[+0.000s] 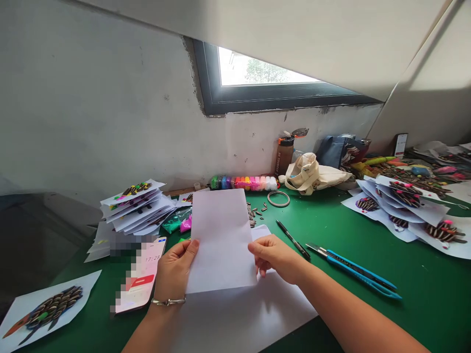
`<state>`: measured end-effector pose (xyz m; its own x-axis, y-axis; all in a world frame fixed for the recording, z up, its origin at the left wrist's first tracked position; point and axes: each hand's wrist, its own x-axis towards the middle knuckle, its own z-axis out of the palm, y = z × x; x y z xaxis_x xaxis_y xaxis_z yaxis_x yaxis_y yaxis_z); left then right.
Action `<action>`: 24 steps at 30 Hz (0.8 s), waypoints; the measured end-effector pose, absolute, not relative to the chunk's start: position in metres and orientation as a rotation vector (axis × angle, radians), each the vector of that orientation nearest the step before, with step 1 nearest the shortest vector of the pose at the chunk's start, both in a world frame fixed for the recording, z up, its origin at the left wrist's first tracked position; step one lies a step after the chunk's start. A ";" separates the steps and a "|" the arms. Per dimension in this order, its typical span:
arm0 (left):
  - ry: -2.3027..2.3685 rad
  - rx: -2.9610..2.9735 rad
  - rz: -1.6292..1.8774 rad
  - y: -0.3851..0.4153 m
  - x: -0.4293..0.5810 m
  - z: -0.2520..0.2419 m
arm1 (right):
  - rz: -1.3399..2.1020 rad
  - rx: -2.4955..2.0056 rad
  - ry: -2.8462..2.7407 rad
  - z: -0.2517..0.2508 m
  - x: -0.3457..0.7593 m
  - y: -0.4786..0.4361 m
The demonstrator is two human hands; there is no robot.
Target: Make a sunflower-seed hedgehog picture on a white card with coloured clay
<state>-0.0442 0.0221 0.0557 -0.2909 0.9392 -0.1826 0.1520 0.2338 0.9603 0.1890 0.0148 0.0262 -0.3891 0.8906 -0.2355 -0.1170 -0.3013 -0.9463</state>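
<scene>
A blank white sheet of paper (221, 235) is held up, tilted, between my two hands. My left hand (175, 267) pinches its left edge with the thumb on the front, and a metal bracelet circles that wrist. At the right edge, my right hand (274, 255) has its thumb against the paper and its fingers curled, partly behind it. Under the held sheet, more white paper (253, 318) lies on the green table. Just right of my right hand are a black pen (293, 239) and blue-handled tweezers (355, 269).
Left of me lie a phone (142, 279), a stack of decorated sheets (138, 211) and a seed-covered bird picture (47, 314). More decorated sheets (405, 206) are at right. Behind are a tape ring (278, 198), coloured clay (245, 183), a cloth bag (312, 174) and a bottle (284, 157).
</scene>
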 end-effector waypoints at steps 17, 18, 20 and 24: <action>1.470 0.845 1.279 0.025 -0.044 0.045 | 2.123 -0.893 -1.394 0.019 0.189 0.008; 1.456 0.871 1.287 0.025 -0.043 0.043 | 2.132 -0.892 -1.412 0.019 0.190 0.008; 1.472 0.951 1.263 0.024 -0.044 0.042 | 2.172 -0.887 -1.446 0.020 0.192 0.008; 1.582 1.153 1.220 0.023 -0.047 0.041 | 2.113 -0.833 -1.363 0.023 0.194 0.007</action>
